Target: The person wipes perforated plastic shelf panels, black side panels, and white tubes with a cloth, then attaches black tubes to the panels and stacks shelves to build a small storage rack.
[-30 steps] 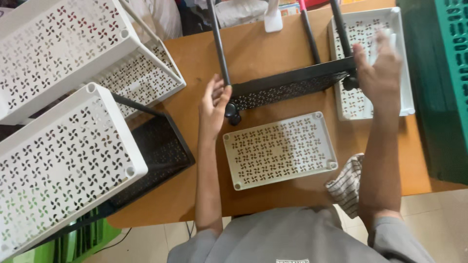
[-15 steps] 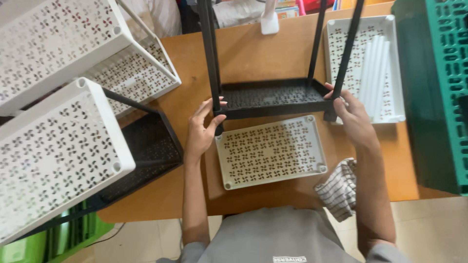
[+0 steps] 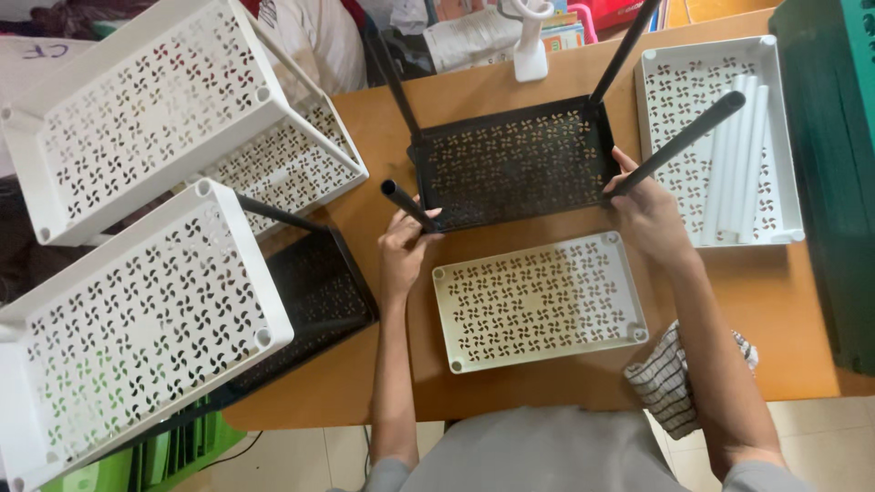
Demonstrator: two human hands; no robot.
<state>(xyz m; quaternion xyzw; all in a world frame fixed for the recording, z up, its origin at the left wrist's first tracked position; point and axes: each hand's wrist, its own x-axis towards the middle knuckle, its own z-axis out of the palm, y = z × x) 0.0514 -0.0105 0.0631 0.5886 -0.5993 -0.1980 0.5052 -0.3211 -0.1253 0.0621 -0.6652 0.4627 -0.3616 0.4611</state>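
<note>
Black shelf (image 3: 510, 164) now flat on the table (image 3: 383, 137), middle top, no longer lifted up. Left hand (image 3: 401, 251) wrapped round one black leg (image 3: 406, 205), right hand (image 3: 649, 214) gripping another leg (image 3: 679, 141). Looks set down and steady, ready for more building.

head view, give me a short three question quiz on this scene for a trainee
1. True or false: the black perforated plastic shelf tray stands on the brown wooden table with four black poles pointing up.
2. Which hand grips the black pole that leans over the white tray on the right? A. left hand B. right hand
3. What lies inside the white perforated tray at the right?

Key
1. True.
2. B; the left hand holds the near-left black pole.
3. A bundle of white tubes, lying lengthwise.
</note>
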